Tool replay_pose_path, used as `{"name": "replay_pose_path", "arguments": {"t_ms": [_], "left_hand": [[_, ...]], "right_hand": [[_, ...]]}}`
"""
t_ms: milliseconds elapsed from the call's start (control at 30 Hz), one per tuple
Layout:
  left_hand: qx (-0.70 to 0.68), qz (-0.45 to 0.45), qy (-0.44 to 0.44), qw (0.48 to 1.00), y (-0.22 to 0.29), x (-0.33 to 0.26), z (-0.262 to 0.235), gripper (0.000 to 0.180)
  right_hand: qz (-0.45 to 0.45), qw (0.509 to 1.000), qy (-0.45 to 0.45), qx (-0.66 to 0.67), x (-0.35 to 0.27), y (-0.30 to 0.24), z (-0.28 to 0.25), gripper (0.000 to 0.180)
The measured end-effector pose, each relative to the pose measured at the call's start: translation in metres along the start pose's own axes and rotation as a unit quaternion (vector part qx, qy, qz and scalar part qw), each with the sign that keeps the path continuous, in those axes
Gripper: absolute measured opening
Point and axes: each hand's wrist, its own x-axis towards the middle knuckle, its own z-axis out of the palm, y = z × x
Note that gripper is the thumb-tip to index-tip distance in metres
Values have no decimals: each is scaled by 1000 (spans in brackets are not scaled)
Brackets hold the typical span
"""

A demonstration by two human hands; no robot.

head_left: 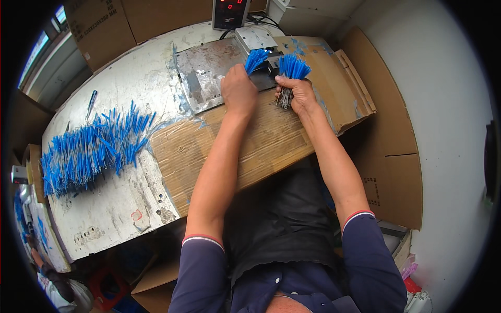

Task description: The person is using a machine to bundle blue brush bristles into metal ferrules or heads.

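Note:
My right hand is closed around a thick bunch of thin looped wires with blue ends, which look like small tube brushes. The blue ends point away from me and the bare wire loops hang below my fingers. My left hand is closed on a smaller bunch of the same blue-ended wires, their wire ends hidden in the fist. Both hands are side by side at a small metal machine on a worn metal plate. A large pile of blue-ended wires lies to the left.
A black box with a red digital display stands behind the machine, cables beside it. Flattened cardboard covers the table's near edge. A pen lies beyond the pile. Tall cardboard and a white wall border the right. Another person's arm shows lower left.

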Motion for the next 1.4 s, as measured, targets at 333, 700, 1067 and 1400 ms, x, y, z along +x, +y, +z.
{"name": "replay_pose_path", "arguments": {"t_ms": [333,700,1067,1400], "left_hand": [[6,41,-33,999,-1,-1,-4,18],[-64,-67,84,992,0,3,-6,24],[-31,-50,80,995,-8,2,-1,19],[-35,-46,16,998,-1,2,-4,17]], "right_hand": [[5,995,-21,-92,-5,-7,5,18],[18,992,58,-107,6,-6,24,16],[-5,988,101,-118,5,-3,39,13],[2,1000,24,-21,4,-1,10,15]]}}
